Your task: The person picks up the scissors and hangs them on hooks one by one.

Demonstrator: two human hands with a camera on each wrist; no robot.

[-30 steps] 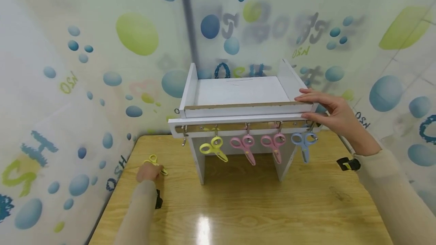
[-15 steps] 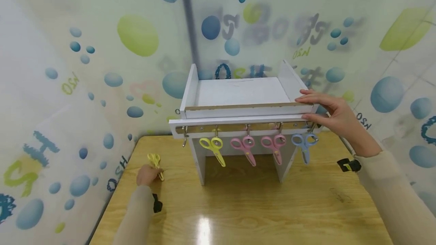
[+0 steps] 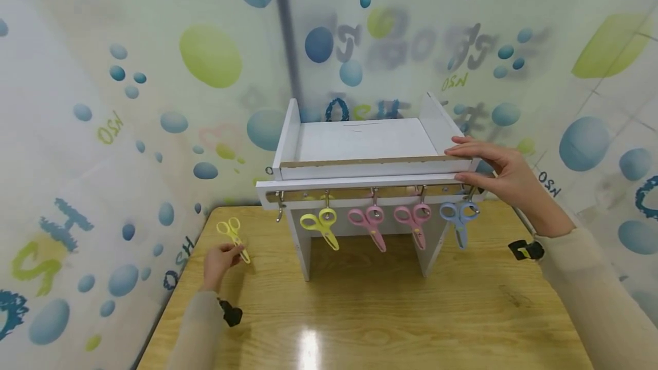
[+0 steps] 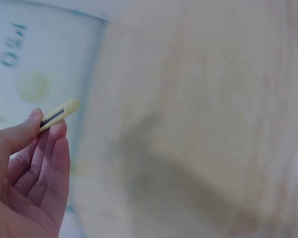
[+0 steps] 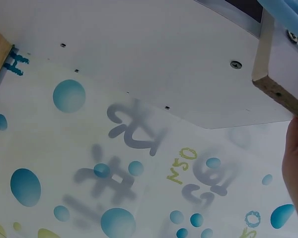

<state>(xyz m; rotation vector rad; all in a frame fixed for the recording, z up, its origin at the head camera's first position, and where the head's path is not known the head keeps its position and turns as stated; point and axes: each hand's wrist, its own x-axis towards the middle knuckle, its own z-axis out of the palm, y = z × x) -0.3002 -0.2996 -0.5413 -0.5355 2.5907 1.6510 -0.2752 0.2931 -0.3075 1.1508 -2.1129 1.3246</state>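
Observation:
Left of the rack, my left hand [image 3: 217,264] pinches a pair of yellow scissors [image 3: 233,234] by the blade part, its finger loops pointing away toward the wall. In the left wrist view the thumb and fingertips hold the pale yellow blade cover [image 4: 64,113]. My right hand [image 3: 496,167] grips the right end of the white rack [image 3: 360,170], thumb on the front rail and fingers over the upper edge. From the rail's hooks hang more yellow scissors [image 3: 324,226], pink scissors [image 3: 371,222], a second pink pair [image 3: 414,221] and blue scissors [image 3: 459,218].
At the rail's left end is a bare metal hook [image 3: 279,208]. The rack stands on a wooden table [image 3: 360,324] by its side panels [image 3: 303,247]. Patterned walls [image 3: 208,53] close in behind and at both sides.
My left hand has lifted and turned the yellow scissors, and now pinches them by the blades with the loops uppermost. The hanging yellow scissors swung slightly. My right hand has stayed put.

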